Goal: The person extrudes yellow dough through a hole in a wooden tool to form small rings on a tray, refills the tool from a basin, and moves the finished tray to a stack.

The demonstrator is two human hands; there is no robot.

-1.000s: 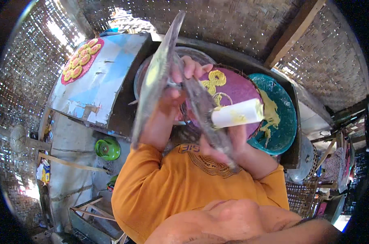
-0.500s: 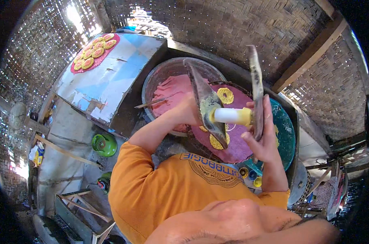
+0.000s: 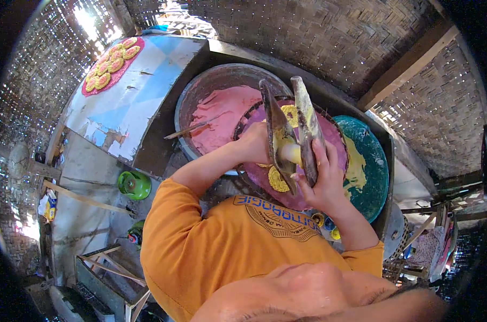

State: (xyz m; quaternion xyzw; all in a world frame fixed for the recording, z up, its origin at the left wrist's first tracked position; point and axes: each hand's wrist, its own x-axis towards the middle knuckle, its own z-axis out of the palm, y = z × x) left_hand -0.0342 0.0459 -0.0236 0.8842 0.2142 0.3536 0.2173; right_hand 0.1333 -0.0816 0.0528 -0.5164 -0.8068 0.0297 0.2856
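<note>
I hold a hand press made of two dark wooden boards with a pale cylinder [image 3: 292,153] between them. My left hand [image 3: 256,143] grips the left board [image 3: 278,126], which hides most of its fingers. My right hand [image 3: 328,180] is wrapped round the right board [image 3: 308,121], smeared with yellow dough. Only a short length of the cylinder shows. Below the press lies a round purple tray [image 3: 300,203] with a dark rim. On it are coiled yellow dough rings, one ring [image 3: 290,114] at the far side and another ring [image 3: 278,180] nearer me.
A grey tub [image 3: 185,104] of pink dough [image 3: 230,107] stands left, a stick [image 3: 192,130] across it. To the right, a teal basin [image 3: 376,161] holds yellow dough [image 3: 356,166]. Farther left are a table [image 3: 152,80] bearing yellow-and-pink rounds [image 3: 109,67] and a green gas cylinder [image 3: 134,185].
The two boards have come closer together, and much less of the pale cylinder shows between them. My right hand has moved left toward my left hand.
</note>
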